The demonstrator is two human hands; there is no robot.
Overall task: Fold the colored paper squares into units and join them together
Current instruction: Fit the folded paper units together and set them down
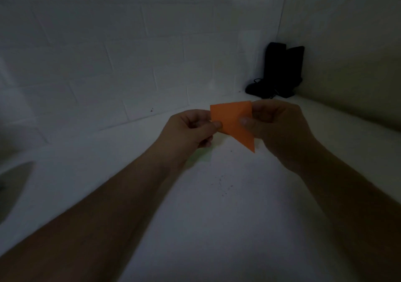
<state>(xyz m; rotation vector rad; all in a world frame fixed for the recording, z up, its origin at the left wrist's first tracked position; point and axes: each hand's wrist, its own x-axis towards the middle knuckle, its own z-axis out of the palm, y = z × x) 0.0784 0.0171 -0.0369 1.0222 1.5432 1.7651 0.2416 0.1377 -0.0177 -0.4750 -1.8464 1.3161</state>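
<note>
Bare forearms reach from the near edge over a white table (217, 227). Left hand (186, 129) and right hand (280, 125) each pinch one orange paper (233, 123) between them, held above the table. No writing shows.

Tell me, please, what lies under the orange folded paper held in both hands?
Under the orange folded paper shows bare white tabletop and a faint pale green patch, too dim to identify. Whatever lies behind the left hand is hidden.
</note>
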